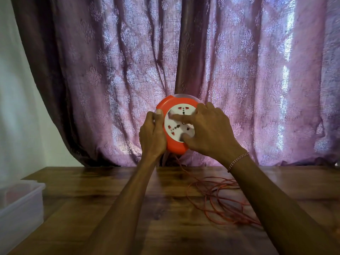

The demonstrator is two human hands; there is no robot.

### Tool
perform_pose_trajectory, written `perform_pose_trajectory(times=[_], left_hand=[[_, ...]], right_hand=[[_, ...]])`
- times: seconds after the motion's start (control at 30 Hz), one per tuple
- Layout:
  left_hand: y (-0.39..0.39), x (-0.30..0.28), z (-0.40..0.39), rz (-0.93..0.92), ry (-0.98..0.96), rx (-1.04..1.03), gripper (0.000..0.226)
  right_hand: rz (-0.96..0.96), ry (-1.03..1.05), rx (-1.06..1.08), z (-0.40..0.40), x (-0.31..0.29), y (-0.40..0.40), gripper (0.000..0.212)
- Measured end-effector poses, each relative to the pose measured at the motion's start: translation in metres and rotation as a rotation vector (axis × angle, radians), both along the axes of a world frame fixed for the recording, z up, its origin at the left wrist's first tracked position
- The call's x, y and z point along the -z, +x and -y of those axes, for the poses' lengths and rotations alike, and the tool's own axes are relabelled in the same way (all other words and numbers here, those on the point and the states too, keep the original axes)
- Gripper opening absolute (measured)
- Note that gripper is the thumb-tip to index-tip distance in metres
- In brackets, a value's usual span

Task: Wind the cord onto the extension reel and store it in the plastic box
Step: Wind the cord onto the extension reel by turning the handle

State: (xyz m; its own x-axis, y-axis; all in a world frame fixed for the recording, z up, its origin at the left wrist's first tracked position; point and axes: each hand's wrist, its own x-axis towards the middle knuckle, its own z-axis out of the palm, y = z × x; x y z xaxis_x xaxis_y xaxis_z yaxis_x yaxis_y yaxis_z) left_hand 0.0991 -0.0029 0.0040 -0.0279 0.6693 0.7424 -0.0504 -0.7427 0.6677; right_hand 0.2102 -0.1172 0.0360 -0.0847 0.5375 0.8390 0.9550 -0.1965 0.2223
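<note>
At the near left edge of the wooden table (114, 196) we've got the clear plastic box (18, 205), sitting well apart from everything else, something reddish showing faintly through its wall. Over toward the right side of the table the orange cord (220, 197) lies in loose, messy loops, and one strand runs up from the pile to the underside of the reel.

Further out, both our forearms reach forward and hold the extension reel (175, 124) up in the air above the far edge of the table, right in front of the purple curtain (239, 70). It's a round orange disc held upright on edge, with its white socket face (179, 126) turned back toward us, so its axis points roughly at the camera.

Our left hand (152, 135) is wrapped around the reel's left rim, fingers curled behind and thumb up on the front edge. Our right hand (209, 129) is spread across the socket face from the right, index finger stretched over the white part and thumb pressed near the lower rim; it's resting on the face rather than closed around anything. A thin string bracelet (237, 161) sits on that wrist.
</note>
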Motion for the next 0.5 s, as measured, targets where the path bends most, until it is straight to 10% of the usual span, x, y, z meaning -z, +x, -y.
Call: perform_pose_trajectory(times=[0.17, 0.5], left_hand=[[0.000, -0.002, 0.002, 0.011, 0.000, 0.004, 0.065], [0.001, 0.000, 0.000, 0.004, -0.004, -0.036, 0.054]], right_hand=[[-0.190, 0.200, -0.094, -0.001, 0.002, -0.008, 0.058], [0.030, -0.163, -0.195, 0.007, -0.013, 0.008, 0.040]])
